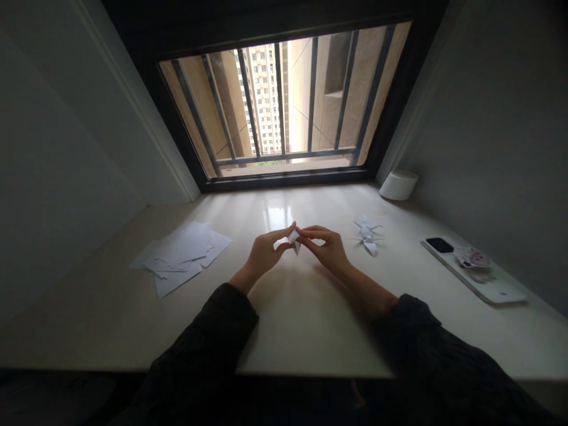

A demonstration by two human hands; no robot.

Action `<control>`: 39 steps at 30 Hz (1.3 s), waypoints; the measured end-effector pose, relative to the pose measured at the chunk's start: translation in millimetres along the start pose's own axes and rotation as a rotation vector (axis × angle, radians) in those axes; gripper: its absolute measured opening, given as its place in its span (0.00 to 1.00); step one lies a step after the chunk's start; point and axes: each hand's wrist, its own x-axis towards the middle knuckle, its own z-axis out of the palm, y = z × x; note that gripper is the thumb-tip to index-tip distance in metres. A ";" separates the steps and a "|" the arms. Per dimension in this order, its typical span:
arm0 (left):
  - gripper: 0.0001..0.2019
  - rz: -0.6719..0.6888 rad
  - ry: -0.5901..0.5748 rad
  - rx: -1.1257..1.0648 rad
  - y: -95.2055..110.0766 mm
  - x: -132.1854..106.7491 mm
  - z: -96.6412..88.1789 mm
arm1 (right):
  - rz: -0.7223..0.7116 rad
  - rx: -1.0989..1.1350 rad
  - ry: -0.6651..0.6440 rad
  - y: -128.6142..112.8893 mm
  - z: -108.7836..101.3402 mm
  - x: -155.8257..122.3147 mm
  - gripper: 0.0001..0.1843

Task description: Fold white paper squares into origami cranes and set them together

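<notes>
Between my two hands, just above the middle of the sill, is a small piece of folded white paper (293,236) with a point hanging downward. My left hand (265,251) pinches its left side between thumb and fingers. From the right, the thumb and fingertips of my right hand (326,245) close on the same paper. The finer folds are too small to make out. Right of my hands lie folded white paper cranes (367,236), close together with their thin points sticking out.
Loose white paper sheets (181,251) lie in an uneven pile at left. A white phone (483,281) with a sticker-like grip lies at right. Behind it stands a white cylindrical object (398,185) by the wall. A barred window (284,174) closes the far side of the pale sill (302,331).
</notes>
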 end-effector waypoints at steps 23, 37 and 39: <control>0.09 -0.034 0.214 0.012 24.1 -2.3 5.5 | 0.123 -0.030 -0.082 0.2 0.0 0.9 0.10; 0.07 0.025 0.203 -0.055 28.4 -2.5 5.8 | 0.120 -0.086 -0.086 5.9 -2.8 0.4 0.08; 0.07 0.025 0.205 -0.075 28.8 -2.2 5.1 | 0.115 -0.086 -0.082 5.8 -3.3 0.4 0.09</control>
